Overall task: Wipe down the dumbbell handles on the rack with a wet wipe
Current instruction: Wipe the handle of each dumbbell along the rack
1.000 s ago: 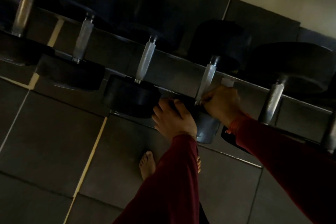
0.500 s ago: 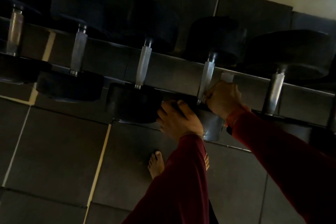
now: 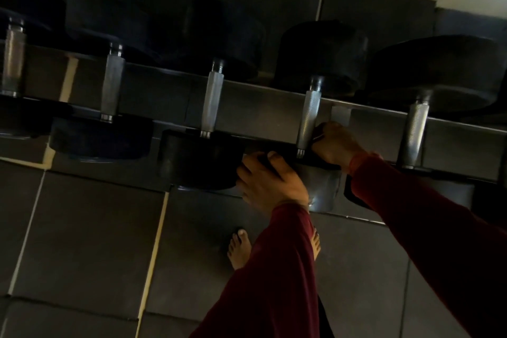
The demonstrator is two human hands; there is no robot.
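We look down on a dim rack that carries a row of dumbbells, each with a knurled metal handle between dark round weights. Our right hand sits at the lower end of the fourth handle from the left, its fingers curled beside and behind the bar, touching it; something dark shows between the fingers and the metal, but the light is too poor for us to tell whether it is the wet wipe, so we cannot say where the wipe is. Our left hand rests on the near weight of that same dumbbell, fingers spread and bent over its top edge, thumb up against the dark rim. The two hands are apart, one on the weight and one at the bar just above it. Both arms wear dark red sleeves. To the left the third handle and the second handle stand untouched, and to the right a fifth handle. Below, bare toes stand on the dark tiled floor.
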